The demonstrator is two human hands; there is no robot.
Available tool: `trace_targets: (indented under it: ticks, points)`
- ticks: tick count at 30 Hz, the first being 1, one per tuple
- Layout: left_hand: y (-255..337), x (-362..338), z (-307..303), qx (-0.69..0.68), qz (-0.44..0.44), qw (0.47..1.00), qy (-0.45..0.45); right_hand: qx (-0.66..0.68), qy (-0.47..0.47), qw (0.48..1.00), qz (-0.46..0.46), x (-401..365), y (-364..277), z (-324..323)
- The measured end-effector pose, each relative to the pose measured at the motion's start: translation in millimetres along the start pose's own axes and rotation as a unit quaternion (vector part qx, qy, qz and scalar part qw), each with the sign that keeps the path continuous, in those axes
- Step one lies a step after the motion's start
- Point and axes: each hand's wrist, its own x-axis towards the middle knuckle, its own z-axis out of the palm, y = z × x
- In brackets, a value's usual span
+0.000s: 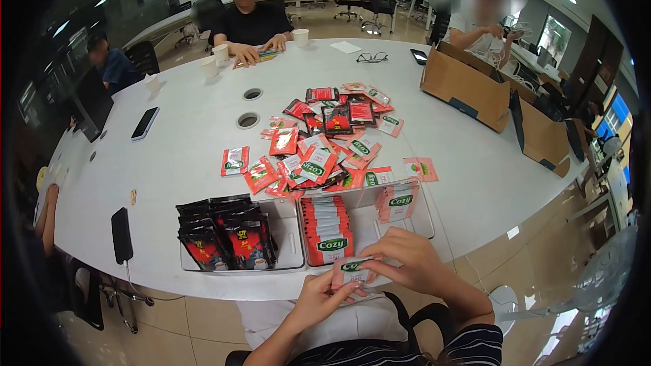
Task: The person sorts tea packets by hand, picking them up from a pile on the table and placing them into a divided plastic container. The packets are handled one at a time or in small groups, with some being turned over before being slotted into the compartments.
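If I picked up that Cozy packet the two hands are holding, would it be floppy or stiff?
The Cozy packet would probably feel light: it looks small and flat between the left hand and right hand. It may bend a little but hold its shape, as similar packets stand in a row in the clear bin.

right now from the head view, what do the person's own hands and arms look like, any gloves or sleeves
Both the left hand and right hand are bare, with slim fingers and no gloves. No watch or bracelet shows on either wrist. By the right arm is a dark sleeve with thin pale stripes; the left sleeve can't be made out.
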Motion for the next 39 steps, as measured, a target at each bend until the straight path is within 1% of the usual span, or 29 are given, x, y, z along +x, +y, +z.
trace_targets:
  ticks: [2, 3, 5, 7, 8, 11, 12, 15, 17, 18, 21, 22, 25, 26, 29, 35, 38, 39]
  points:
    - [-2.7, -0.8, -1.1, -0.027, -0.001, 0.999, 0.018, 0.033, 0.014, 0.997, 0.061, -5.0, -1.4, 1.9]
    - [-3.2, -1.3, -0.9, -0.041, -0.001, 0.999, 0.027, 0.039, 0.012, 0.997, 0.071, -6.8, -2.9, 2.1]
    - [-0.5, -0.9, 1.5, -0.033, 0.027, 0.998, 0.047, 0.05, 0.007, 0.995, 0.09, -10.0, -5.8, 0.5]
    - [-5.1, -1.6, 0.9, -0.031, 0.049, 0.997, 0.056, 0.092, -0.004, 0.987, 0.133, -13.5, -3.6, -0.8]
    - [-3.4, -1.5, 2.2, -0.038, 0.044, 0.996, 0.061, 0.115, -0.009, 0.981, 0.158, -16.2, -3.3, 0.0]
    - [-3.0, -1.1, 2.8, -0.044, 0.034, 0.997, 0.053, 0.072, 0.009, 0.989, 0.132, -18.2, -3.8, 1.0]
    - [-2.6, -1.0, 1.7, -0.031, 0.028, 0.999, 0.034, 0.046, 0.012, 0.99, 0.135, -17.8, -8.5, -4.7]
    - [1.9, 1.5, 1.5, -0.042, 0.024, 0.999, 0.002, -0.006, 0.141, 0.984, 0.107, -18.0, -3.2, -23.2]
    - [2.2, 3.2, 1.3, -0.013, 0.03, 0.999, 0.001, -0.112, 0.211, 0.968, 0.077, -15.4, 5.4, -40.7]
    - [4.0, 3.4, 1.7, -0.009, 0.026, 1.0, 0.003, -0.139, 0.214, 0.961, 0.11, -14.0, 8.1, -46.8]
    - [6.9, 4.1, 2.2, 0.004, 0.019, 1.0, -0.001, -0.23, 0.153, 0.957, 0.087, -8.7, 27.1, -48.7]
    - [7.6, 4.5, 2.1, 0.008, 0.017, 1.0, -0.002, -0.229, 0.116, 0.958, 0.126, -9.7, 32.9, -45.2]
    - [7.8, 4.4, 2.7, 0.018, 0.02, 1.0, -0.002, -0.291, 0.098, 0.949, 0.074, -2.1, 45.5, -33.1]
    - [7.5, 4.3, 2.7, 0.019, 0.023, 1.0, -0.001, -0.302, 0.084, 0.945, 0.092, 0.1, 47.5, -29.9]
    - [7.5, 4.1, 2.6, 0.018, 0.027, 0.999, 0.001, -0.268, 0.082, 0.952, 0.121, 14.1, 44.1, -25.5]
    - [6.7, 4.3, 3.0, 0.018, 0.032, 0.999, -0.004, -0.291, 0.061, 0.95, 0.092, 22.3, 46.5, -24.1]
    - [6.8, 4.4, 2.4, 0.025, 0.031, 0.999, -0.006, -0.311, 0.07, 0.945, 0.079, 21.6, 48.9, -24.2]
    - [7.0, 4.4, 2.7, 0.025, 0.029, 0.999, -0.005, -0.298, 0.07, 0.948, 0.084, 21.4, 48.7, -24.9]
